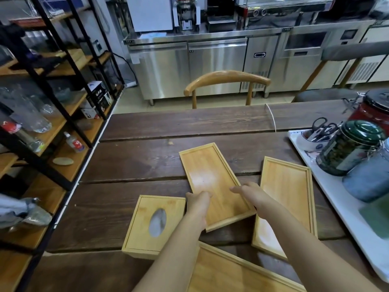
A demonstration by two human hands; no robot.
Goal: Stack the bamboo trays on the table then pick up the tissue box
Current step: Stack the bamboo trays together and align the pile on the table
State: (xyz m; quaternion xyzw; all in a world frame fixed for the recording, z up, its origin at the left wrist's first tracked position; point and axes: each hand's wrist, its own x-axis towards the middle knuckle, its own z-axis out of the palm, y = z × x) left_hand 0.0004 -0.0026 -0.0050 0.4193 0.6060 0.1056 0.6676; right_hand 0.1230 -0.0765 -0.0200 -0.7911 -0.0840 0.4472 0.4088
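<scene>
Three bamboo trays lie on the dark wooden table [147,161]. The middle tray [210,175] is gripped at its near end by both hands: my left hand [197,204] on its left edge, my right hand [250,192] on its right edge. Its near right corner overlaps the right tray [292,190], which lies flat beside it. A third tray [227,272] sits at the near table edge, partly under my forearms. The bamboo tissue box [153,226], with an oval opening on top, stands just left of my left hand.
A white tray [357,230] at the right carries a green tin [347,146], glass jars and a cup with scissors [317,131]. A wooden chair [227,79] stands at the far side of the table. Open shelving [52,123] with glassware runs along the left.
</scene>
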